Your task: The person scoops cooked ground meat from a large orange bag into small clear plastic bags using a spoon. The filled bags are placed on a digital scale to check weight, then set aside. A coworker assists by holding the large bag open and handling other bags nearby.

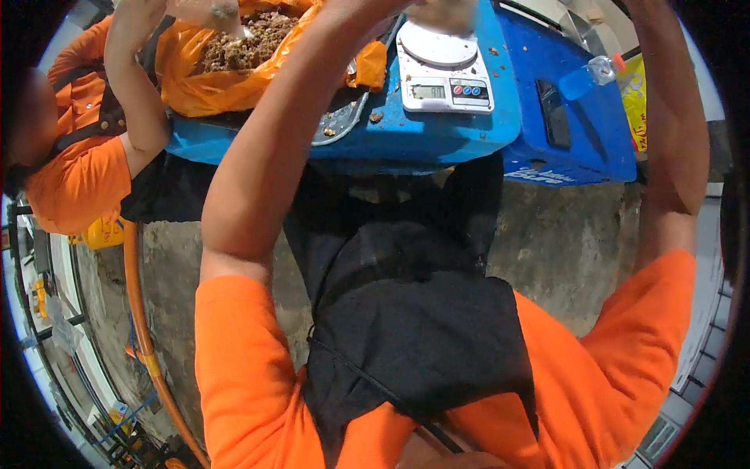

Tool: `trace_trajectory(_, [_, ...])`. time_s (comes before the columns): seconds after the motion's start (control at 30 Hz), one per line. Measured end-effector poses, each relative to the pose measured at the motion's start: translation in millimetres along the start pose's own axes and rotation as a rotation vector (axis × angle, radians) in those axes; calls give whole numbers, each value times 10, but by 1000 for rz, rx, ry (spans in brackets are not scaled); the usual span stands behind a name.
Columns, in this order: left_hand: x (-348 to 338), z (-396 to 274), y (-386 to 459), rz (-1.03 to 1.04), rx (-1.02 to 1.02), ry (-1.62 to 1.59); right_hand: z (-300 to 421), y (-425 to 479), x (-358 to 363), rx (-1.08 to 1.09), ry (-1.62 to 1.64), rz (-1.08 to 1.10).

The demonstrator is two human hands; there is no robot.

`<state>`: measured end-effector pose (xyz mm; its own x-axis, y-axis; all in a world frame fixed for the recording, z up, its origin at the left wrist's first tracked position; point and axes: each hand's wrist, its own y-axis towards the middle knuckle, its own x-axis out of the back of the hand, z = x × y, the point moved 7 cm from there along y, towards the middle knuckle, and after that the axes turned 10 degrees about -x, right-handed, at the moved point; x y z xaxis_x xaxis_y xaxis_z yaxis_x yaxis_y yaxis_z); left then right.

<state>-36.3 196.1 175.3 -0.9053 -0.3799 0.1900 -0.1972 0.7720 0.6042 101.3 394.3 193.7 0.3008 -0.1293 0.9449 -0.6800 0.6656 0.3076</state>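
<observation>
Both my hands are out of view past the top edge; only my forearms show. On the light blue table (433,138) before me stands a white digital kitchen scale (440,73) with a round platform, lit display and buttons. A blurred clear bag of brown stuff (445,16) is over the rear of its platform, cut off by the frame; whether it rests there I cannot tell. Left of my left forearm, an orange plastic bag (193,97) lies open around a heap of brown crumbly food (252,44). A metal tray (340,126) shows partly beneath my left forearm.
At left, a co-worker in orange holds a clear plastic bag (214,13) above the heap. On a dark blue cooler box (592,149) at right lie a black phone (554,114) and a plastic bottle with blue liquid (577,85). A yellow packet (636,99) stands beyond it. Crumbs dot the table.
</observation>
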Motion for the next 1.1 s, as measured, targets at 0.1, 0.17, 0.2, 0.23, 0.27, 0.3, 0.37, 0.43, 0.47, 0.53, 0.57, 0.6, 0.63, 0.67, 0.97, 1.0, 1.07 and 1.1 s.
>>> trace_trajectory(0.1, [-81, 222, 163, -25, -57, -203, 89, 29, 43, 42, -18, -4])
trace_trajectory(0.17, [26, 291, 105, 19, 143, -115, 114, 40, 103, 61, -45, -5])
trace_trajectory(0.2, [98, 255, 19, 39, 248, -70, 131, 52, 113, 74, -58, -4])
trace_trajectory(0.23, [126, 227, -19, 69, 316, -118, 142, 56, 156, 83, -76, -7])
trace_trajectory(0.27, [143, 220, -59, 100, 384, -167, 156, 57, 213, 92, -98, -11])
trace_trajectory(0.3, [178, 233, -112, 125, 455, -211, 186, 59, 272, 105, -116, -20])
trace_trajectory(0.37, [404, 324, -127, 90, 349, -122, 325, 121, 301, 157, -119, -35])
trace_trajectory(0.43, [521, 270, -134, 167, 94, 36, 471, 153, 485, 207, -151, -68])
trace_trajectory(0.47, [608, 424, -38, 153, 90, 92, 560, 135, 600, 235, -179, -89])
trace_trajectory(0.53, [665, 615, 64, 245, 170, 169, 752, 19, 836, 303, -214, -153])
trace_trajectory(0.57, [671, 676, 104, 292, 208, 208, 890, -44, 974, 354, -221, -178])
trace_trajectory(0.6, [534, 680, 134, 237, 300, 292, 968, -121, 1012, 396, -250, -187])
trace_trajectory(0.63, [595, 619, 63, 222, 303, 342, 1157, -176, 914, 477, -228, -194])
trace_trajectory(0.67, [661, 579, -4, 208, 307, 392, 1339, -176, 797, 551, -222, -194])
trace_trajectory(0.97, [543, -60, -5, 249, 355, 172, 1177, -28, 464, 284, -410, -115])
trace_trajectory(1.0, [554, -112, 11, 225, 433, 272, 1153, -49, 520, 353, -417, -137])
trace_trajectory(1.07, [570, 44, 148, 213, 300, 207, 1031, -80, 607, 323, -425, -135])
trace_trajectory(1.1, [538, -18, 185, 205, 237, 179, 1020, -148, 674, 228, -418, -114])
